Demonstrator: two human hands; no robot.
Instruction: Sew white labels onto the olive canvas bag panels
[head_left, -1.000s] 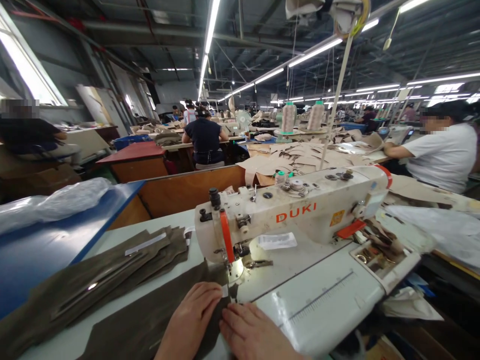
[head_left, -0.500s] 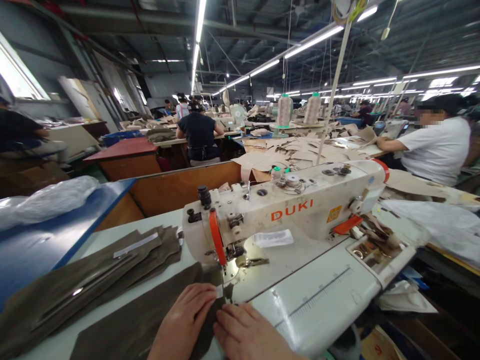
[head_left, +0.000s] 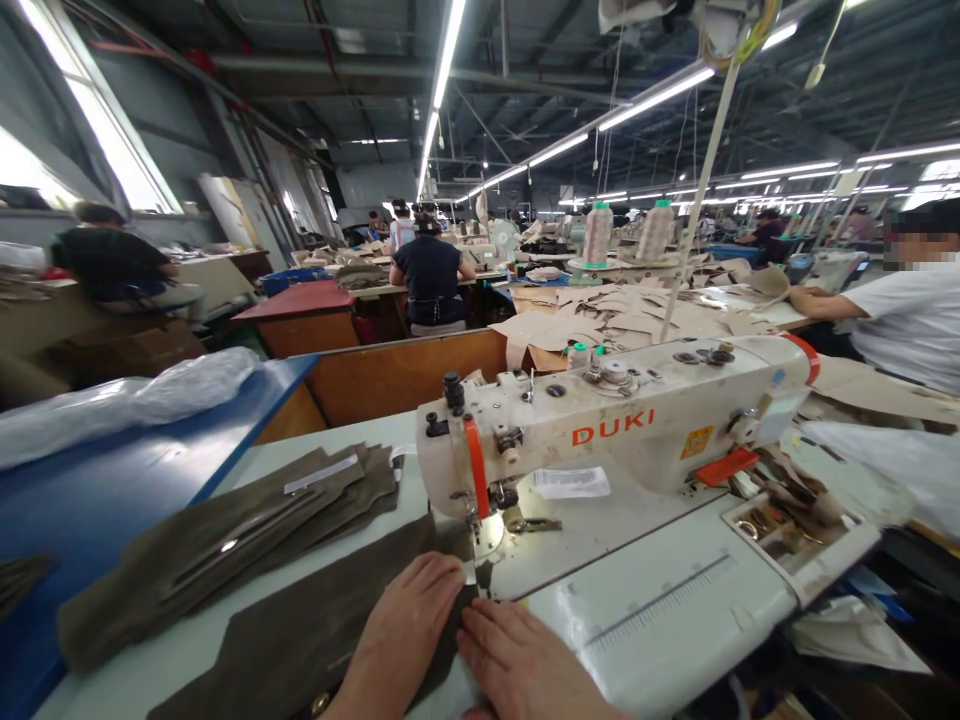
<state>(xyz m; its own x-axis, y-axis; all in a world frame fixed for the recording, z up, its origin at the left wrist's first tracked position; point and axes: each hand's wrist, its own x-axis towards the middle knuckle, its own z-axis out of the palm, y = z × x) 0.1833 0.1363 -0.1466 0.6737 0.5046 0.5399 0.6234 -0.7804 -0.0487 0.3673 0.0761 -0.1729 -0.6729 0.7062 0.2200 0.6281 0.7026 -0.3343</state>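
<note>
A dark olive fabric piece (head_left: 300, 620) lies on the pale machine bed, its right end under the needle area of the white sewing machine (head_left: 600, 430). My left hand (head_left: 409, 625) is closed, its fingers pressed together on the fabric beside a small white tag (head_left: 470, 572). Just right of it, my right hand (head_left: 517, 655) lies with its fingers flat at the fabric's right edge, near the needle. Further left, a stack of olive pieces (head_left: 262, 530) bears a zipper and a whitish strip.
A blue table (head_left: 150, 450) with clear plastic stands left. A tray of small metal parts (head_left: 787, 530) is at the right. A thread stand pole (head_left: 697, 200) rises behind the machine. Several people sit at other tables, one in white (head_left: 915, 310) at the right.
The view has turned left, so the machine and stack appear further right. Both hands remain by the needle, and a round metallic piece now shows beside my left wrist.
</note>
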